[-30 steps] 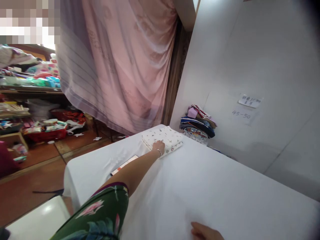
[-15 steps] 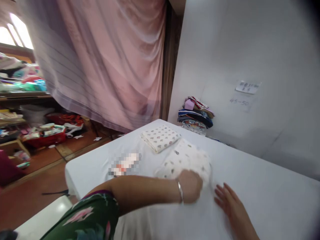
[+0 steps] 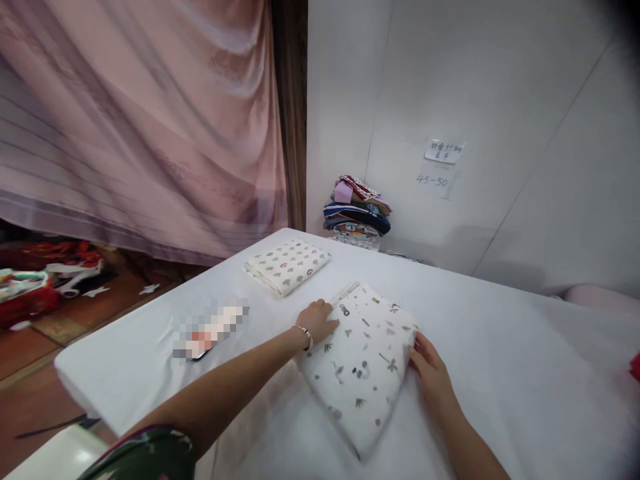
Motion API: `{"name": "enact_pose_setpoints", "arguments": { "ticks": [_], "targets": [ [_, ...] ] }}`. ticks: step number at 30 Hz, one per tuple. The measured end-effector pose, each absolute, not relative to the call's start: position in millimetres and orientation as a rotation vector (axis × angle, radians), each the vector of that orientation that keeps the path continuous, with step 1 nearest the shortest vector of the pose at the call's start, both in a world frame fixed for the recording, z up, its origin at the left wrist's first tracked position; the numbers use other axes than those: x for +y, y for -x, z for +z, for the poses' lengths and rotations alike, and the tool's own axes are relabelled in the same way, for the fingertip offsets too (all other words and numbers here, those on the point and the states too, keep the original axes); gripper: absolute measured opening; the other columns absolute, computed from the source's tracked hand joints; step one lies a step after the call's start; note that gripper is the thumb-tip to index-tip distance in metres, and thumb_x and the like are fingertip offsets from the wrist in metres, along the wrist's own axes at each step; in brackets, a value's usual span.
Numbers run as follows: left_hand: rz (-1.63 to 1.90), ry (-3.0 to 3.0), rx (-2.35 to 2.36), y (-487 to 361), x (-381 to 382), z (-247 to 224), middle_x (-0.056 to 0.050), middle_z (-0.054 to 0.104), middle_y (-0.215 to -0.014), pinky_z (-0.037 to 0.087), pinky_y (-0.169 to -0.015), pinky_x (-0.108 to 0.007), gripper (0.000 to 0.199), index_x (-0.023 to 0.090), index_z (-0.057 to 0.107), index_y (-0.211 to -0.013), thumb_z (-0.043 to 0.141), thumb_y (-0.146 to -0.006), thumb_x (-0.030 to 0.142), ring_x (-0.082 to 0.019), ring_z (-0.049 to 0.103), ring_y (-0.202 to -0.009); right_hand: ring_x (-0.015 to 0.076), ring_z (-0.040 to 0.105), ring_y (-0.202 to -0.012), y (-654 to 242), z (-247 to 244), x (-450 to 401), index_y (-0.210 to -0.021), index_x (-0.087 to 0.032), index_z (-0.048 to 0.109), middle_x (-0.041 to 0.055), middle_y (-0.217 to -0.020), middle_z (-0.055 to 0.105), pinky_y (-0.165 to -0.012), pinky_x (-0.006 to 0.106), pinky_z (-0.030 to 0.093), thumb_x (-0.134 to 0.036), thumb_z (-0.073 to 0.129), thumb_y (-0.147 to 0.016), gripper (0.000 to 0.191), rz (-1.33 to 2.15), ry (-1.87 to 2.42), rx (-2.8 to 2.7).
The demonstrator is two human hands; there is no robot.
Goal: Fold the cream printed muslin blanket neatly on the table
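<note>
A folded white cloth (image 3: pixel 367 360) with small printed plants and figures lies slantwise on the white-covered table (image 3: pixel 500 373). On its upper left edge rests my left hand (image 3: pixel 317 321), its fingers apart and laid over the fabric; a bracelet circles that wrist. My right hand (image 3: pixel 431 367) is at the cloth's right corner, with fingers and thumb closed on the edge there. Farther back lies a second folded cloth (image 3: pixel 287 267), cream with grey and red motifs, apart from both hands.
A pixelated flat object (image 3: pixel 213 333) lies on the table's left part. Against the white wall (image 3: pixel 475 80) stands a pile of folded fabrics (image 3: pixel 356 210). A pink curtain (image 3: pixel 200 120) hangs behind the table, and a red basket (image 3: pixel 25 297) is on the floor.
My left hand has drawn back left from across the cloth and lies opened on its edge. My right hand has come to the right corner. The patterned cloth now lies flatter and neatly folded.
</note>
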State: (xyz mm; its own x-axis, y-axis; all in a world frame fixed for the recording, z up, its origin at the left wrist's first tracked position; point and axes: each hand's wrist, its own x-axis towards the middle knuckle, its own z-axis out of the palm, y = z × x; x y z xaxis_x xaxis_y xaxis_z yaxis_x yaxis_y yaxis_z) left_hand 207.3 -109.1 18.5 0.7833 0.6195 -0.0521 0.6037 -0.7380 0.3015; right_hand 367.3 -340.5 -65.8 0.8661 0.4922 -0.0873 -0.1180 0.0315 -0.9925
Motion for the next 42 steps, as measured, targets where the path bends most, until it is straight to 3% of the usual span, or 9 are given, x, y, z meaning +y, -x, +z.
{"name": "enact_pose_setpoints", "arguments": {
  "ticks": [4,10,16,22,25,29,35,39,42],
  "targets": [
    [0.033,-2.595,1.068,-205.9,-104.7,9.8,-0.013,0.056,-0.117,0.045,-0.086,-0.038,0.048,0.017,0.052,-0.114,0.052,-0.077,0.047,-0.028,0.054,-0.107,0.0261,0.047,-0.121,-365.9,-68.2,-339.1,-0.120,-0.023,0.057,0.0037,-0.130,0.054,-0.102,0.036,0.039,-0.042,0.070,-0.066,0.059,0.441,1.523,-0.327],
    [-0.020,-2.534,1.094,-215.6,-93.7,8.9,-0.012,0.058,-0.117,0.046,-0.084,-0.035,0.046,0.018,0.055,-0.107,0.057,-0.073,0.049,-0.027,0.056,-0.106,0.0268,0.030,-0.132,-355.3,-57.5,-341.7,-0.121,-0.025,0.058,0.0003,-0.145,0.035,-0.102,0.035,0.036,-0.041,0.066,-0.069,0.055,0.242,1.664,-0.502],
    [-0.050,-2.483,1.086,-221.0,-93.0,14.1,-0.011,0.059,-0.110,0.047,-0.082,-0.038,0.047,0.015,0.050,-0.111,0.062,-0.075,0.043,-0.023,0.057,-0.098,0.0266,0.053,-0.111,-340.6,-40.0,-341.7,-0.117,-0.022,0.060,0.0067,-0.124,0.058,-0.095,0.039,0.043,-0.045,0.064,-0.072,0.050,0.345,1.607,-0.628],
    [-0.084,-2.416,1.022,-224.5,-89.6,31.7,-0.009,0.058,-0.102,0.049,-0.074,-0.036,0.042,0.015,0.050,-0.109,0.062,-0.077,0.040,-0.019,0.057,-0.086,0.0244,0.065,-0.084,-328.2,-24.3,-332.5,-0.112,-0.019,0.059,0.0088,-0.096,0.069,-0.070,0.037,0.052,-0.048,0.071,-0.067,0.055,0.607,1.414,-0.591],
    [-0.068,-2.380,0.969,-229.2,-89.2,43.0,-0.007,0.058,-0.100,0.048,-0.077,-0.038,0.036,0.015,0.053,-0.104,0.063,-0.077,0.036,-0.019,0.056,-0.087,0.0242,0.065,-0.082,-326.9,-13.7,-326.9,-0.111,-0.019,0.059,0.0085,-0.096,0.069,-0.069,0.037,0.053,-0.046,0.075,-0.064,0.057,0.709,1.389,-0.538],
    [-0.003,-2.306,0.779,-241.1,-114.8,53.5,-0.006,0.061,-0.103,0.046,-0.080,-0.032,0.032,0.016,0.054,-0.100,0.065,-0.073,0.030,-0.019,0.057,-0.093,0.0246,0.063,-0.096,-325.5,-3.8,-316.1,-0.118,-0.023,0.054,0.0090,-0.110,0.065,-0.079,0.038,0.052,-0.045,0.072,-0.069,0.056,0.809,1.287,-0.412],
    [-0.214,-2.099,0.297,-249.7,-194.7,46.9,-0.001,0.069,-0.090,0.049,-0.065,-0.025,0.039,0.020,0.057,-0.104,0.068,-0.067,0.025,-0.015,0.063,-0.074,0.0279,0.062,-0.098,-323.5,0.1,-310.8,-0.111,-0.019,0.058,0.0095,-0.108,0.066,-0.073,0.040,0.054,-0.064,0.050,-0.077,0.057,0.998,1.028,-0.305],
    [-0.210,-2.022,0.173,-240.3,-200.0,48.7,-0.002,0.068,-0.096,0.049,-0.068,-0.025,0.030,0.020,0.062,-0.098,0.065,-0.069,0.027,-0.016,0.063,-0.080,0.0285,0.063,-0.096,-323.2,-11.6,-320.7,-0.098,-0.016,0.062,0.0090,-0.101,0.069,-0.073,0.038,0.053,-0.046,0.065,-0.072,0.039,0.916,1.095,-0.247],
    [-0.039,-2.033,0.307,-227.7,-168.9,51.3,-0.003,0.067,-0.097,0.048,-0.078,-0.028,0.026,0.020,0.062,-0.097,0.058,-0.075,0.033,-0.018,0.061,-0.089,0.0268,0.063,-0.095,-321.7,-19.1,-326.5,-0.107,-0.018,0.059,0.0073,-0.105,0.068,-0.073,0.037,0.054,-0.036,0.068,-0.071,0.041,0.836,1.082,-0.257]
  ]
}}
